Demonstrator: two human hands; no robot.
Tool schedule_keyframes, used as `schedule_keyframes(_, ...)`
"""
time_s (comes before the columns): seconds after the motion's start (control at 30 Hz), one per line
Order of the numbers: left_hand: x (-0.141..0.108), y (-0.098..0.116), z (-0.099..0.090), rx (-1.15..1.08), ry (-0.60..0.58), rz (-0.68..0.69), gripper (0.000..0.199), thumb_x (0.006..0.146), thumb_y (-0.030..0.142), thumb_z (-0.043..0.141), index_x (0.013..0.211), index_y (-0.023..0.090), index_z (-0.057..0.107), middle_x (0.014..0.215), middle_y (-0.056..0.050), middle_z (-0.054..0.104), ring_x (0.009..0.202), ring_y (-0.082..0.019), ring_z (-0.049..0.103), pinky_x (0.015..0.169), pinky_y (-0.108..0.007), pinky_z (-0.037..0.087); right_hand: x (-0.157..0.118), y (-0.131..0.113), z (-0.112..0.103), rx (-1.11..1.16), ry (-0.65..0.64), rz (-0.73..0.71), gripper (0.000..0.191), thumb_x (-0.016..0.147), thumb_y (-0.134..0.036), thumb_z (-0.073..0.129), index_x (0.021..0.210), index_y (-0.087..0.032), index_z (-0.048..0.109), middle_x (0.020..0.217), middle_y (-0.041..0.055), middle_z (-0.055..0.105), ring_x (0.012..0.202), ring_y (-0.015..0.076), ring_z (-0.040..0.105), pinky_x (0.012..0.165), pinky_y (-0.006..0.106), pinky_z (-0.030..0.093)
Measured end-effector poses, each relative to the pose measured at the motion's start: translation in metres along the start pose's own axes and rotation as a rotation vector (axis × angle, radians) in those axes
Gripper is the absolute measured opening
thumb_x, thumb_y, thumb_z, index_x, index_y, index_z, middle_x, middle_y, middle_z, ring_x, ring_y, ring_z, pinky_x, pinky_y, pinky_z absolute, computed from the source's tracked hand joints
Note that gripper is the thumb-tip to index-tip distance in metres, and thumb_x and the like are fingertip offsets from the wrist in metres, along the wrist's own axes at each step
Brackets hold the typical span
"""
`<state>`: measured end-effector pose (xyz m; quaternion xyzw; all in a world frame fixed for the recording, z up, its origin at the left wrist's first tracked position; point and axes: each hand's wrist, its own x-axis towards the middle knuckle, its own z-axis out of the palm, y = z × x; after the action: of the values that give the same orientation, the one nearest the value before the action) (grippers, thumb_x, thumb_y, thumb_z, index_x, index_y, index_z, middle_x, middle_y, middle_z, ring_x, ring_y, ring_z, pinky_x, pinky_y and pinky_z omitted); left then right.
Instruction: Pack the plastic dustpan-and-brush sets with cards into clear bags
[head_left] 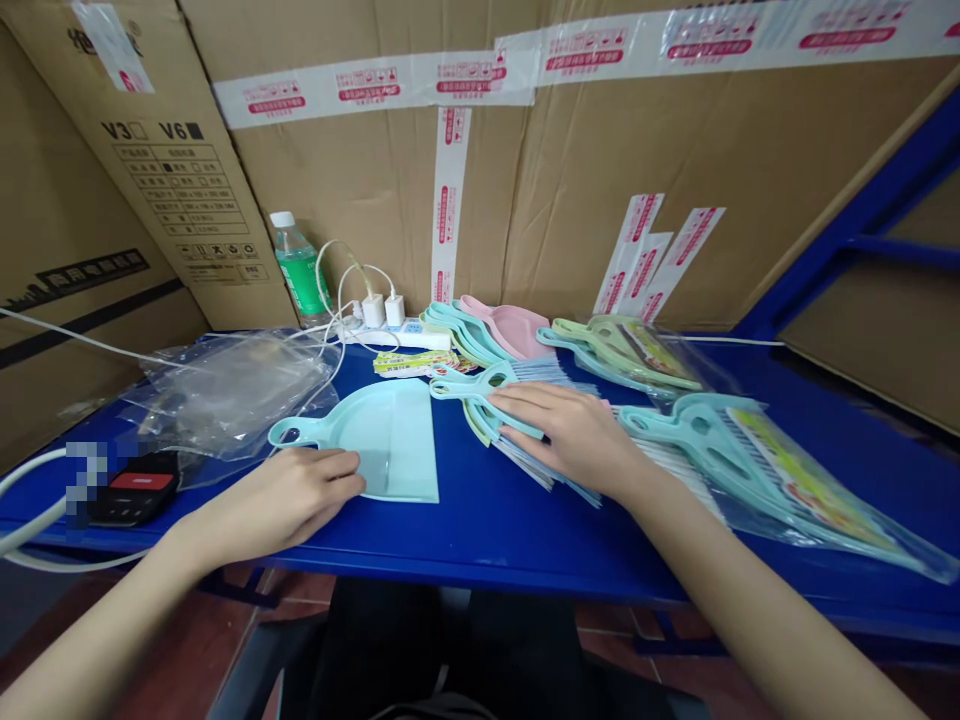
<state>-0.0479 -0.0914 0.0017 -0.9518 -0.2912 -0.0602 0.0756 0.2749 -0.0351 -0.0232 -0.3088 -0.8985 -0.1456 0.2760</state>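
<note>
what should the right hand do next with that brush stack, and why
Probably lift the top teal hand brush off the stack with the right hand and bring it over to the light-blue dustpan. The right hand rests on the stack, so that brush is the easiest to take, and the dustpan lies flat just beside it under the left hand.

Through the head cam, all I could make out was "V3" and "V6" on the cardboard carton [161, 190], with V6's box filled in. The red print on the packing tape [375, 90] was too tiny, lol.
</note>
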Motion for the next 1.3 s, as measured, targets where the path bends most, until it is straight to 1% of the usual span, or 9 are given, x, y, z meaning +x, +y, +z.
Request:
schedule_keyframes(0.1, 0.002, -0.002, -0.002, -0.092, -0.045, 0.002, 0.028, 0.096, 0.013, 0.039, 0.079, 0.019, 0.059, 0.074, 0.000, 0.056, 0.059, -0.012, 0.053, 0.055, -0.025, 0.034, -0.002, 0.001, -0.002, 0.083, -0.054, 0.035, 0.032, 0.094, -0.027, 0.053, 0.120, -0.018, 0.069, 0.119, 0.0122, 0.071, 0.116, 0.0283, 0.063, 0.095, 0.048, 0.054)
schedule_keyframes(0.27, 0.008, -0.004, -0.008, -0.303, -0.123, 0.018, 0.025, 0.095, 0.012, 0.046, 0.086, 0.022, 0.066, 0.073, 0.001, 0.059, 0.066, -0.011, 0.057, 0.059, -0.021, 0.036, -0.007, 0.003, -0.004, 0.147, -0.200, 0.140, 0.048, 0.089, -0.035, 0.059, 0.136, -0.025, 0.058, 0.148, 0.0152, 0.048, 0.140, 0.0381, 0.037, 0.102, 0.060, 0.045)
schedule_keyframes(0.43, 0.021, -0.015, -0.019, -0.474, -0.196, 0.035, 0.013, 0.091, 0.030, 0.061, 0.093, 0.021, 0.070, 0.079, 0.000, 0.066, 0.070, -0.012, 0.061, 0.063, -0.021, 0.042, -0.007, 0.004, -0.005, 0.155, -0.241, 0.104, 0.047, 0.094, -0.025, 0.047, 0.140, -0.021, 0.053, 0.141, 0.0144, 0.056, 0.132, 0.0313, 0.050, 0.102, 0.052, 0.048)
schedule_keyframes(0.6, 0.034, -0.046, -0.022, -0.247, -0.093, -0.284, 0.031, 0.093, 0.042, 0.050, 0.103, 0.018, 0.067, 0.098, -0.007, 0.070, 0.078, -0.017, 0.064, 0.067, -0.025, 0.045, -0.005, 0.005, -0.002, 0.017, -0.149, 0.042, 0.049, 0.089, -0.007, 0.037, 0.130, -0.019, 0.060, 0.131, 0.0103, 0.065, 0.125, 0.0260, 0.057, 0.099, 0.047, 0.053)
schedule_keyframes(0.7, 0.037, -0.056, -0.011, -0.122, -0.195, -0.405, 0.033, 0.092, 0.045, 0.047, 0.098, 0.018, 0.066, 0.093, -0.007, 0.071, 0.075, -0.019, 0.064, 0.064, -0.027, 0.043, -0.003, 0.002, -0.002, -0.092, -0.075, 0.007, 0.048, 0.087, -0.003, 0.038, 0.126, -0.018, 0.063, 0.130, 0.0096, 0.066, 0.126, 0.0263, 0.056, 0.100, 0.047, 0.053)
schedule_keyframes(0.77, 0.036, -0.057, -0.003, -0.116, -0.247, -0.410, 0.034, 0.094, 0.044, 0.042, 0.092, 0.019, 0.064, 0.089, -0.006, 0.071, 0.072, -0.019, 0.063, 0.062, -0.028, 0.041, 0.000, -0.004, -0.004, -0.156, -0.020, -0.060, 0.046, 0.088, -0.002, 0.038, 0.123, -0.016, 0.064, 0.128, 0.0106, 0.067, 0.126, 0.0272, 0.056, 0.099, 0.046, 0.053)
schedule_keyframes(0.93, 0.036, -0.049, 0.006, -0.205, -0.200, -0.311, 0.033, 0.094, 0.041, 0.037, 0.085, 0.019, 0.060, 0.079, -0.003, 0.068, 0.066, -0.016, 0.060, 0.060, -0.026, 0.038, 0.007, -0.026, -0.004, -0.212, 0.095, -0.268, 0.038, 0.091, 0.000, 0.036, 0.102, -0.011, 0.071, 0.122, 0.0127, 0.070, 0.122, 0.0294, 0.060, 0.096, 0.045, 0.054)
schedule_keyframes(1.17, 0.044, -0.041, 0.011, -0.394, -0.128, -0.298, 0.027, 0.090, 0.031, 0.036, 0.072, 0.019, 0.052, 0.068, -0.001, 0.062, 0.060, -0.014, 0.055, 0.057, -0.024, 0.035, 0.011, -0.049, 0.008, -0.170, 0.048, -0.367, 0.034, 0.097, -0.009, 0.038, 0.093, -0.013, 0.072, 0.125, 0.0112, 0.069, 0.122, 0.0268, 0.059, 0.099, 0.042, 0.051)
schedule_keyframes(1.3, 0.045, -0.042, 0.015, -0.459, -0.101, -0.350, 0.030, 0.090, 0.035, 0.040, 0.065, 0.019, 0.047, 0.056, 0.003, 0.051, 0.051, -0.011, 0.043, 0.053, -0.024, 0.030, 0.015, -0.067, 0.010, -0.115, 0.029, -0.378, 0.033, 0.097, -0.011, 0.038, 0.092, -0.013, 0.071, 0.126, 0.0121, 0.068, 0.124, 0.0281, 0.057, 0.102, 0.043, 0.048)
